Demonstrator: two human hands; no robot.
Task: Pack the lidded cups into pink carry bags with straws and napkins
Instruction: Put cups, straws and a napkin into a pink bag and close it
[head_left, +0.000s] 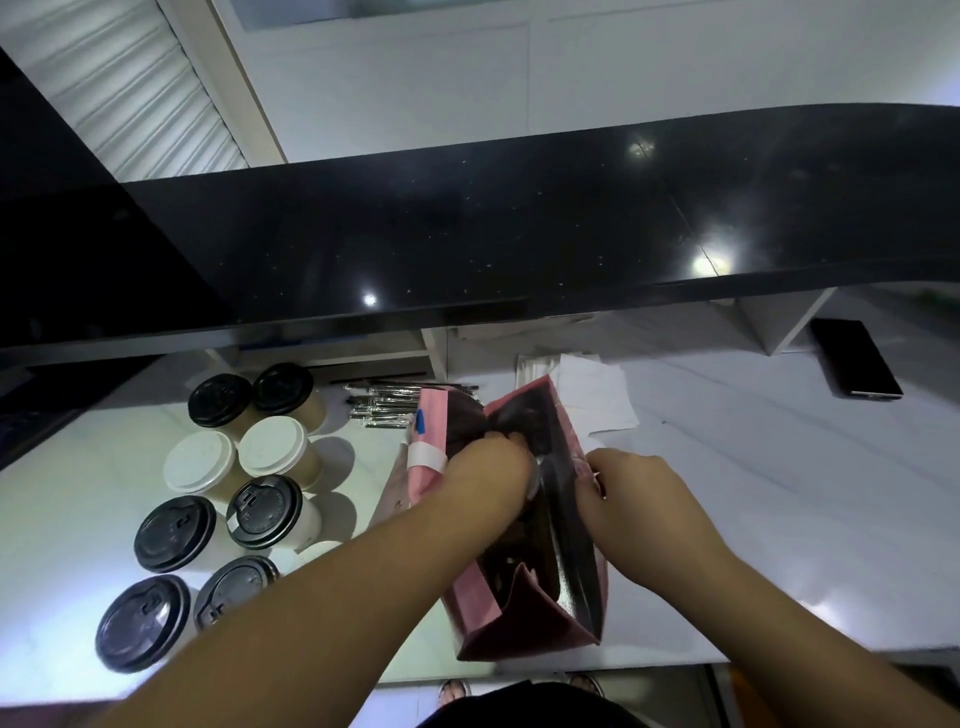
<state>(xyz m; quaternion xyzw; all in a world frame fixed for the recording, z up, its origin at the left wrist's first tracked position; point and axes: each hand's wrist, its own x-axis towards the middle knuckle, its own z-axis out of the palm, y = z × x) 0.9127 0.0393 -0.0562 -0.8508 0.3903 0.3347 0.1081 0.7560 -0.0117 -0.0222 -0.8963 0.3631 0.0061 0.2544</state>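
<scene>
Left hand (485, 470) reaches down into the open pink carry bag (524, 631) on the white table (779, 493), fingers curled round something I cannot make out; right hand (628, 493) pinches the bag's rim; lidded cups (265, 512) stand left of the hands; straws (387, 402) and napkins (597, 395) lie beyond them.

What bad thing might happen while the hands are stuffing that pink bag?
The pink bag stands at the counter's near edge, so a push could tip it off. The left hand is lowering something inside while the right hand pinches the rim; a slip might fold the bag shut. The left forearm passes over the cups and might knock one.
</scene>
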